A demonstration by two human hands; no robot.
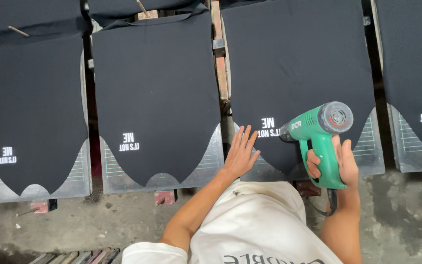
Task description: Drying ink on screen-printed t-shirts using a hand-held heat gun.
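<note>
Head camera looks straight down, close

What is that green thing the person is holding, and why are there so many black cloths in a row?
This picture comes from a camera worn on the person's head, so you are looking down at their own two hands. The right hand holds a green heat gun, a tool shaped a bit like a big hair dryer. Its nozzle points at a small white print on a black cloth. The left hand lies flat and open on the edge of that same cloth, next to the print. Each black cloth is spread on its own metal board, and the boards stand side by side in a row. The neighbouring cloth has a small white print too. Below is a grey concrete floor, and the person wears a white shirt.
</note>
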